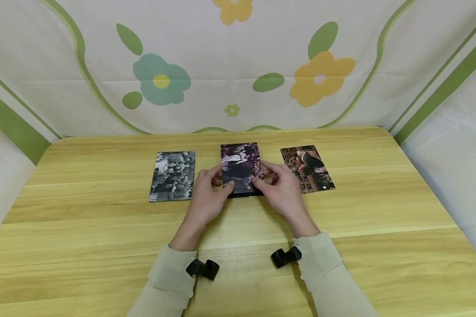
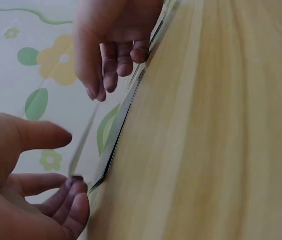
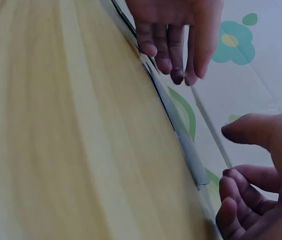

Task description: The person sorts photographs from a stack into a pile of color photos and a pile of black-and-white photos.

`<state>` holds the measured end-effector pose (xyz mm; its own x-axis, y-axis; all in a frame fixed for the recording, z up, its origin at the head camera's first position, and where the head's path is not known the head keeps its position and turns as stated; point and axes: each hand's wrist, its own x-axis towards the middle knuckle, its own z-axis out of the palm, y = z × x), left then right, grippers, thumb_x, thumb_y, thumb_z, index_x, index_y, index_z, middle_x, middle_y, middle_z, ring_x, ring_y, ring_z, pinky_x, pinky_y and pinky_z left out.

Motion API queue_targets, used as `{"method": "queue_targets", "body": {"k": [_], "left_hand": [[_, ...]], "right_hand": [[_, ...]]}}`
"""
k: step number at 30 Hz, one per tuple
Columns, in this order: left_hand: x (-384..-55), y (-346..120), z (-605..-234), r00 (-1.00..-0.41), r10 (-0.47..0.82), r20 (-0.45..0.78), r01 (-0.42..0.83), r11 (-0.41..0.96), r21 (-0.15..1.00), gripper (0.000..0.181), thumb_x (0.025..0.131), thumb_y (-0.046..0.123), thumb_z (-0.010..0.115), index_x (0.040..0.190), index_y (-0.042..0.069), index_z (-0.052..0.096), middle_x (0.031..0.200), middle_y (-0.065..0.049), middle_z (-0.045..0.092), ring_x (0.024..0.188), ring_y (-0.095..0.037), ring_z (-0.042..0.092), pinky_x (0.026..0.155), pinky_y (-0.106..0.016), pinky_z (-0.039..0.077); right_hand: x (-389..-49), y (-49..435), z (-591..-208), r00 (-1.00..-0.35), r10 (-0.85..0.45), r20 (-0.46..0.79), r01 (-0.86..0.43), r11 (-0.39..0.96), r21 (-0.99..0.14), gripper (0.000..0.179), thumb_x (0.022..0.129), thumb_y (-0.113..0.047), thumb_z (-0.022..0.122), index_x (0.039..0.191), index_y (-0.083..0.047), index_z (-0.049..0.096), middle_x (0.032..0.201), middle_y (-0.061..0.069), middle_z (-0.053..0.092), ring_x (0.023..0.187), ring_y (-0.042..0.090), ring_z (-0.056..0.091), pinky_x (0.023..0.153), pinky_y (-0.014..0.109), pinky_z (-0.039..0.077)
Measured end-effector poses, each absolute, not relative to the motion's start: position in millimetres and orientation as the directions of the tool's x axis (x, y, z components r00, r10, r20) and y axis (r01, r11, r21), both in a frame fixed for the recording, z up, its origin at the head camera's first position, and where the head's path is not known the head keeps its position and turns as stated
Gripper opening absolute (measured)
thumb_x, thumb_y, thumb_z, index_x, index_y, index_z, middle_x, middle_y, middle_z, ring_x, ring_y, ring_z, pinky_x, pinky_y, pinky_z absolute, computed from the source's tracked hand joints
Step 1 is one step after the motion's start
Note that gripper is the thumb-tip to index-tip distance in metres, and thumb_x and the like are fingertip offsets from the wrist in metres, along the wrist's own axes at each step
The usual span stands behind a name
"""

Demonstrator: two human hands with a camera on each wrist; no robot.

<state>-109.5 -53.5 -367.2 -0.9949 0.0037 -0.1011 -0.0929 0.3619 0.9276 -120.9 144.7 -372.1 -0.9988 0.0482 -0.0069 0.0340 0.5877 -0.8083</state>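
Note:
Both hands hold a dark photo card (image 1: 239, 169) at its two sides, near the middle of the table. My left hand (image 1: 209, 193) is at its left edge and my right hand (image 1: 283, 189) at its right edge, thumbs towards the near corners. In the left wrist view the card (image 2: 85, 137) shows edge-on, tilted and raised between the fingertips of the left hand (image 2: 26, 180) and the right hand (image 2: 118, 40). Under it a second card (image 3: 180, 132) lies on the table, mostly hidden in the head view.
On the wooden table (image 1: 246, 273), a black-and-white photo card (image 1: 173, 176) lies to the left. A brownish photo card (image 1: 307, 168) lies slanted to the right, close to the right hand. A flower-patterned cloth (image 1: 238, 57) hangs behind the table's far edge.

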Motion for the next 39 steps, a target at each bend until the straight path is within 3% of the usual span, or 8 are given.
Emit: {"method": "queue_targets", "body": {"k": [4,9,13,23,29,39], "left_hand": [[-110,-56,-361,-0.995,-0.040,-0.088,-0.096,0.276,0.956,0.057,0.100,0.004,0.070,0.155,0.002,0.055,0.132,-0.020,0.063,0.118,-0.033,0.063,0.105,-0.044,0.056],[-110,-59,-349,-0.994,-0.064,-0.090,-0.101,0.198,0.975,0.056,0.100,0.001,0.069,0.155,0.007,0.057,0.132,-0.018,0.064,0.118,-0.031,0.063,0.106,-0.043,0.055],[-109,-59,-345,-0.993,-0.067,-0.098,-0.108,0.178,0.978,0.056,0.100,0.002,0.070,0.155,0.009,0.057,0.133,-0.016,0.064,0.118,-0.029,0.063,0.104,-0.040,0.055],[-107,-50,-338,-0.996,-0.055,-0.073,-0.082,0.189,0.979,0.055,0.099,0.005,0.072,0.153,0.010,0.060,0.130,-0.016,0.068,0.115,-0.029,0.066,0.102,-0.042,0.057],[-112,-20,-335,-0.999,-0.034,-0.017,-0.023,0.189,0.982,0.051,0.099,0.003,0.072,0.148,0.005,0.062,0.124,-0.014,0.068,0.108,-0.026,0.068,0.094,-0.037,0.059],[-120,62,-325,-0.997,0.073,-0.019,-0.009,0.133,0.991,0.052,0.097,-0.004,0.070,0.148,0.001,0.061,0.124,-0.011,0.066,0.105,-0.018,0.067,0.082,-0.022,0.061]], "right_hand": [[-119,143,-364,-0.999,0.053,0.000,0.028,0.531,-0.847,0.057,0.095,-0.024,0.081,0.149,-0.013,0.064,0.124,0.008,0.066,0.103,0.021,0.064,0.087,0.030,0.054],[-116,142,-353,-0.997,0.062,0.054,-0.017,0.484,-0.875,0.054,0.095,-0.021,0.080,0.148,-0.016,0.067,0.122,0.008,0.068,0.100,0.020,0.065,0.079,0.024,0.055],[-114,141,-347,-0.995,0.068,0.079,-0.039,0.460,-0.887,0.053,0.095,-0.020,0.080,0.147,-0.018,0.068,0.121,0.007,0.068,0.098,0.017,0.065,0.075,0.021,0.054],[-115,149,-346,-0.992,0.102,0.075,-0.021,0.454,-0.891,0.053,0.094,-0.022,0.082,0.145,-0.018,0.069,0.121,0.006,0.067,0.099,0.015,0.062,0.079,0.022,0.052],[-119,176,-346,-0.986,0.162,0.047,0.031,0.452,-0.892,0.050,0.094,-0.019,0.082,0.143,-0.015,0.069,0.120,0.006,0.065,0.101,0.014,0.060,0.077,0.018,0.052],[-118,246,-338,-0.918,0.395,-0.019,0.166,0.340,-0.926,0.049,0.096,-0.017,0.078,0.144,-0.017,0.070,0.110,-0.014,0.063,0.101,0.006,0.057,0.072,0.013,0.053]]}}
